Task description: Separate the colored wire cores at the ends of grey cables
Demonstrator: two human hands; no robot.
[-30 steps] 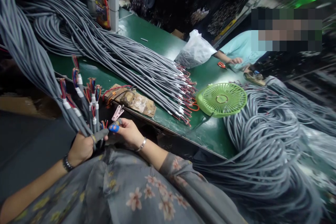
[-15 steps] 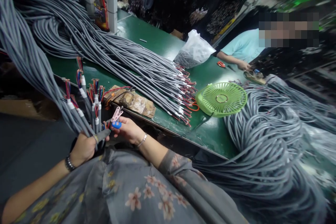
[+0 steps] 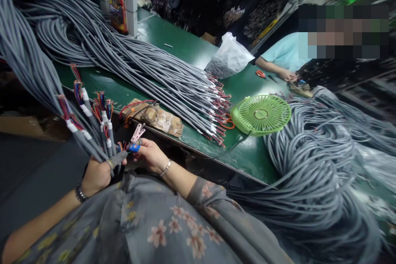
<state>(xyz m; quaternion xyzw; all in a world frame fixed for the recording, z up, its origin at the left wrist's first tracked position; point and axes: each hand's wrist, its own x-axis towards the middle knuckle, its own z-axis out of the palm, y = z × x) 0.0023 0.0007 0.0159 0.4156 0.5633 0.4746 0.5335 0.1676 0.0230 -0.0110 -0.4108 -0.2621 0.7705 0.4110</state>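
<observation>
My left hand [image 3: 97, 175], its thumb in a grey cover, is closed around a bundle of grey multi-core cables [image 3: 95, 146]. White bands ring the cables near their upper ends. Stripped coloured wires [image 3: 100, 103] fan out above them. Beside it, my right hand [image 3: 153, 156] is pinched shut, with blue wrapping on a digit, close to a short cable end with thin coloured wires [image 3: 122, 146]. What its fingertips hold is hidden. A pink clip [image 3: 137, 133] stands just above those fingers; I cannot tell whether they touch it.
The green table [image 3: 247, 161] carries a long bundle of grey cables [image 3: 161, 74], a taped wooden block [image 3: 161, 120], a green fan [image 3: 261, 114] and a plastic bag [image 3: 229, 55]. Coiled cables [image 3: 312, 165] spill over at right. Across the table is another person's hand [image 3: 287, 76].
The coloured cable ends in my left hand have swung left and slightly down. My right hand stays beside the short end, and a little more space shows between the hands.
</observation>
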